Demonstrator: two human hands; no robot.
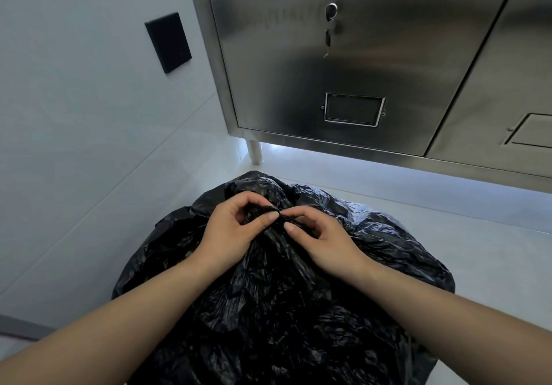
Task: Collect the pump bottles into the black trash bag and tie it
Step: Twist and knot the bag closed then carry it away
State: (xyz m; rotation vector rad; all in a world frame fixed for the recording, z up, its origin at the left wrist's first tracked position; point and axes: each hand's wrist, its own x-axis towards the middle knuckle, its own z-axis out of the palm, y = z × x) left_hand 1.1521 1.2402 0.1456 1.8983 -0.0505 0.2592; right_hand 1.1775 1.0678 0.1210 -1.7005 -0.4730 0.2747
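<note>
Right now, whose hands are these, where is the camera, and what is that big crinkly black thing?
There is no machine here. The camera sits on a person's head and looks down, so you see that person's own two bare arms reaching forward. The crinkly thing is a black trash bag, full and bulging, resting on a pale floor. The left hand and the right hand meet at the top of the bag, pinching the bunched plastic between fingers and thumbs, as you do when tying a knot. Whatever is inside the bag is hidden. Behind it stands a shiny metal cabinet on short legs, with a key hanging from its lock. On the white wall to the left is a small black panel.
</note>
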